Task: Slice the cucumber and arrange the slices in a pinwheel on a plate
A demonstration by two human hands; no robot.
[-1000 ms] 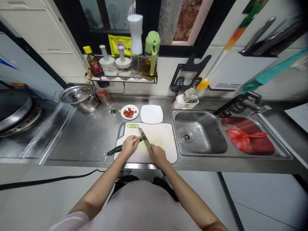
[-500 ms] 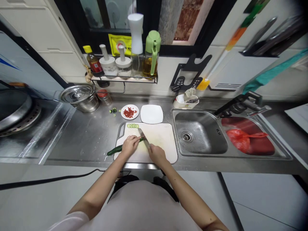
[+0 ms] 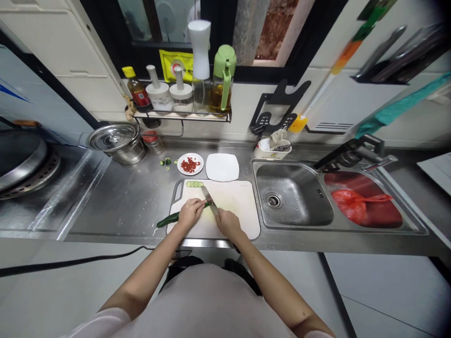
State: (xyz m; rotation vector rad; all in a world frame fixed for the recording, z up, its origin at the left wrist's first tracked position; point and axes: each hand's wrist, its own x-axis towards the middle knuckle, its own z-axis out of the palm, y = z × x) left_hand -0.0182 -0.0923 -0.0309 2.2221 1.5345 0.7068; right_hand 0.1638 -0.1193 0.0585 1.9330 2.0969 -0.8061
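Stainless-steel counter (image 3: 116, 202) spans the kitchen on my distant head-camera feed. To the right, a double-basin steel sink (image 3: 296, 202) holds a knotted red plastic bag (image 3: 348, 206) in its right basin. Left of it lies a white rectangular cutting board (image 3: 241, 213). Farther left stands a round, lidded steel pot (image 3: 128, 152), its contents hidden from me. On a narrow wire-railed shelf (image 3: 165, 115), a green-topped clear jug (image 3: 225, 87) holds amber liquid and two white-lidded clear jars (image 3: 182, 104) hold white grains. Just beyond the board, a square white plate (image 3: 222, 167) sits beside a round white plate (image 3: 190, 155) bearing chopped red pieces (image 3: 190, 165). At the board, the left hand (image 3: 190, 212) presses down on a long dark-green cucumber (image 3: 168, 219) that juts past the board's left edge; the right hand (image 3: 228, 222) grips a narrow steel knife (image 3: 210, 200), its blade over the cucumber's end, beside the left fingertips. Thin pale-green slices (image 3: 195, 184) line the board's far edge.
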